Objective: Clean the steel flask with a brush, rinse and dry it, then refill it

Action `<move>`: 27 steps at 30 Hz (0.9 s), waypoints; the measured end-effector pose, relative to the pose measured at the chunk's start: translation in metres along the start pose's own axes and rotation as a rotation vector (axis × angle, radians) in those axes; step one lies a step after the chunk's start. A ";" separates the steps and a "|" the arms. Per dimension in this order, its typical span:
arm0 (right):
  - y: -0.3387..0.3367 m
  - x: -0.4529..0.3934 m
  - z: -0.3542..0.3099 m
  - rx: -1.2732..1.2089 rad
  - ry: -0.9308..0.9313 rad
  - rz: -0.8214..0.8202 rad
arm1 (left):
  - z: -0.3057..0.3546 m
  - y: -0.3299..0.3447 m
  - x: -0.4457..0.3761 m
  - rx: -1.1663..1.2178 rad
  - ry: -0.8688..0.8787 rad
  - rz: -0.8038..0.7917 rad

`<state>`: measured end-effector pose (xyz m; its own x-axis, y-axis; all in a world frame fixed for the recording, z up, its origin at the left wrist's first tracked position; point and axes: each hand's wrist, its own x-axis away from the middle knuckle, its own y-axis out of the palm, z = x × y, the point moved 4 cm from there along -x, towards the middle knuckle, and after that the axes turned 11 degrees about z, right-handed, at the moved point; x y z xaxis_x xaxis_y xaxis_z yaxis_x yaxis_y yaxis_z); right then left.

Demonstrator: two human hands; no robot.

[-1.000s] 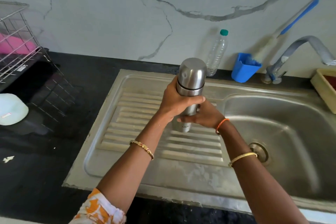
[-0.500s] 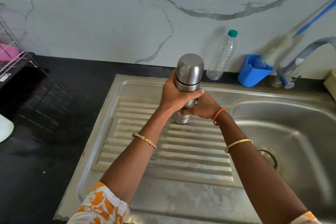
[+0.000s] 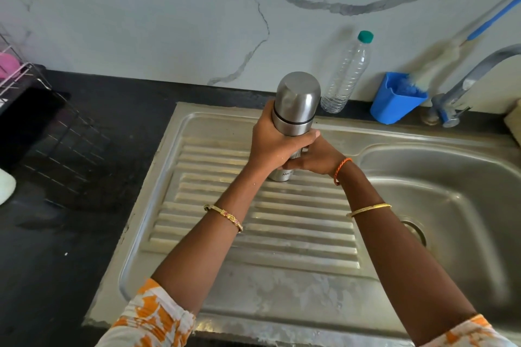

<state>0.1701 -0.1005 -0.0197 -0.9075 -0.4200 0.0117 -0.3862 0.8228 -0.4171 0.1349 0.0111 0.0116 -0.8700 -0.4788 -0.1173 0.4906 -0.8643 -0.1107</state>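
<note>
Steel flask [image 3: 296, 104], upright on the ribbed drainboard [image 3: 253, 222] of the sink, unmoved over the last second; only the viewpoint has drifted. Its cap is still on, so brushing has not begun. Left hand [image 3: 275, 141] wraps the body just under the cap seam; right hand [image 3: 315, 159] clasps the lower body. Behind, well apart: plastic bottle [image 3: 348, 70], brush [image 3: 439, 65] in a blue cup [image 3: 394, 105].
</note>
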 end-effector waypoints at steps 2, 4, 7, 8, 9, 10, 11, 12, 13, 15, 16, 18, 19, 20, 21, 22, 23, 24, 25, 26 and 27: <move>0.001 0.002 0.002 -0.013 0.008 -0.001 | 0.000 0.001 0.003 0.001 0.009 0.019; 0.001 0.004 0.002 -0.014 0.010 -0.008 | 0.000 0.001 0.006 0.003 0.023 0.040; 0.001 0.003 0.001 -0.010 0.003 -0.023 | 0.000 0.001 0.009 0.010 0.043 0.066; 0.001 0.003 0.001 -0.010 0.003 -0.025 | -0.001 0.002 0.009 0.011 0.048 0.072; 0.001 0.003 0.001 -0.010 0.001 -0.024 | -0.001 0.002 0.009 0.013 0.055 0.078; 0.002 0.004 0.001 -0.011 0.001 -0.022 | -0.001 0.002 0.009 0.014 0.063 0.081; 0.002 0.004 0.002 -0.007 0.001 -0.017 | -0.001 0.002 0.010 0.018 0.071 0.082; 0.002 0.004 0.003 -0.005 0.005 -0.016 | -0.001 0.001 0.010 0.020 0.077 0.078; 0.002 0.004 0.004 -0.003 0.010 -0.012 | -0.002 0.000 0.009 0.013 0.084 0.069; 0.002 0.005 0.006 -0.008 0.024 0.006 | -0.006 -0.002 0.009 -0.036 0.100 0.027; 0.001 0.005 0.008 -0.030 0.030 0.021 | -0.009 -0.004 0.009 -0.057 0.107 0.000; 0.000 0.008 0.013 -0.068 0.054 0.060 | -0.019 -0.007 0.011 -0.094 0.111 -0.049; -0.001 0.010 0.015 -0.067 0.063 0.085 | -0.025 -0.010 0.014 -0.112 0.100 -0.069; -0.002 0.012 0.017 -0.065 0.066 0.111 | -0.030 -0.013 0.018 -0.126 0.086 -0.081; -0.002 0.014 0.017 -0.063 0.073 0.136 | -0.034 -0.017 0.023 -0.136 0.073 -0.084; -0.002 0.017 0.020 -0.076 0.077 0.156 | -0.039 -0.020 0.028 -0.130 0.063 -0.078; -0.001 0.019 0.020 -0.082 0.091 0.173 | -0.043 -0.023 0.032 -0.126 0.051 -0.069; 0.000 0.021 0.024 -0.099 0.101 0.185 | -0.050 -0.026 0.035 -0.120 0.048 -0.060; 0.000 0.023 0.022 -0.101 0.098 0.201 | -0.053 -0.028 0.038 -0.125 0.054 -0.049; 0.001 0.024 0.022 -0.101 0.099 0.218 | -0.056 -0.030 0.040 -0.133 0.061 -0.038; 0.002 0.026 0.020 -0.085 0.094 0.237 | -0.056 -0.032 0.041 -0.148 0.068 -0.021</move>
<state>0.1493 -0.1177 -0.0385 -0.9841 -0.1773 0.0091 -0.1698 0.9248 -0.3404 0.0864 0.0278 -0.0446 -0.8774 -0.4449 -0.1795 0.4784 -0.8395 -0.2577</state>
